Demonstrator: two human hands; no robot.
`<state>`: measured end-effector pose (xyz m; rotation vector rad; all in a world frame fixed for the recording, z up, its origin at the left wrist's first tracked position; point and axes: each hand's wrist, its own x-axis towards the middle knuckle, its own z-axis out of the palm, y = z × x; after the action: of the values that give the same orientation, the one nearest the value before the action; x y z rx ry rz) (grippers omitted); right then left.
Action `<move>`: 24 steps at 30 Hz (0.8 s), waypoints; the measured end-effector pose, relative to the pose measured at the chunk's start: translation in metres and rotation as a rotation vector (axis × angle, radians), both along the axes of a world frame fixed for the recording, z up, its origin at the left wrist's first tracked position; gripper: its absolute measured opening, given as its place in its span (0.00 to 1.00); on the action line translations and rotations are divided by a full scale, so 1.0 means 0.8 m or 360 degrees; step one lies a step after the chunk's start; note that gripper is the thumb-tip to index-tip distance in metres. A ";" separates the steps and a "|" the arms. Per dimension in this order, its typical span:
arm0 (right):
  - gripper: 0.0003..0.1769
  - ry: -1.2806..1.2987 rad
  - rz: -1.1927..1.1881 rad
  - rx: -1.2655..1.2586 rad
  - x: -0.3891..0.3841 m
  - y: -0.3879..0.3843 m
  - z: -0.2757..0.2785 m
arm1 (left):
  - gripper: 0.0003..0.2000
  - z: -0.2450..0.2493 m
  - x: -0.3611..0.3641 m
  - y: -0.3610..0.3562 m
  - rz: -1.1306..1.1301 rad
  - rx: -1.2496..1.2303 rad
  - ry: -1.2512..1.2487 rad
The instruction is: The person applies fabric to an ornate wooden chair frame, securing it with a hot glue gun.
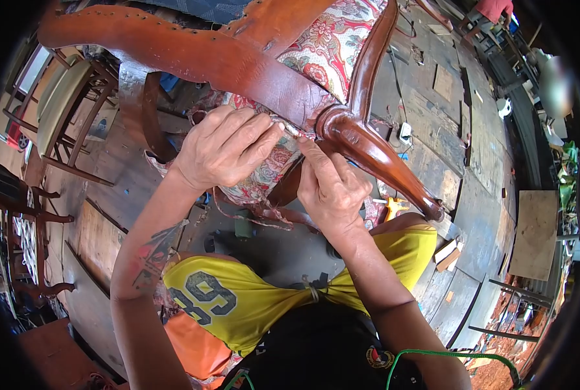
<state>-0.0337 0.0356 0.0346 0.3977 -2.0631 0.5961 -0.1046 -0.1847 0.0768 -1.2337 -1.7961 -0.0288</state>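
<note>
A varnished wooden chair frame (270, 81) lies tipped in front of me, with red-and-cream patterned fabric (274, 166) along its lower rail. My left hand (225, 146) is closed, its thumb and fingers pinching the fabric's edge just below the rail. Beside it, my right hand (334, 188) has its index finger on the same rolled, pale edge. The other right fingers curl inward, and the thumb is mostly hidden. A carved, glossy chair leg (387, 166) slants down past my right hand. More patterned upholstery (329, 49) shows between the frame's upper members.
A yellow-handled tool (394, 207) lies near my right knee. At left stand a chair with a pale seat (62, 101) and more wooden furniture (39, 208). Wood offcuts (447, 255) lie on the plank floor (426, 136). Another person (491, 12) is at the far upper right.
</note>
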 end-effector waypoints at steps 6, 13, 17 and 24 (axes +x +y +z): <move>0.24 0.0021 -0.0025 -0.0064 -0.001 -0.005 0.001 | 0.16 -0.002 0.006 -0.001 0.0044 0.0032 -0.0076; 0.19 -0.0015 -0.0008 -0.0167 -0.002 -0.007 -0.001 | 0.22 0.006 -0.001 -0.005 -0.0044 0.0118 -0.0230; 0.23 0.0013 -0.0005 -0.0201 -0.007 -0.006 -0.006 | 0.22 0.010 -0.004 -0.005 -0.0011 0.0100 -0.0185; 0.16 -0.0045 0.0053 -0.0434 -0.006 -0.010 -0.001 | 0.20 0.001 0.006 0.007 0.0125 0.0208 -0.0230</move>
<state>-0.0388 0.0275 0.0338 0.2653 -1.9704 0.8942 -0.1001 -0.1793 0.0779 -1.0909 -1.9336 -0.1920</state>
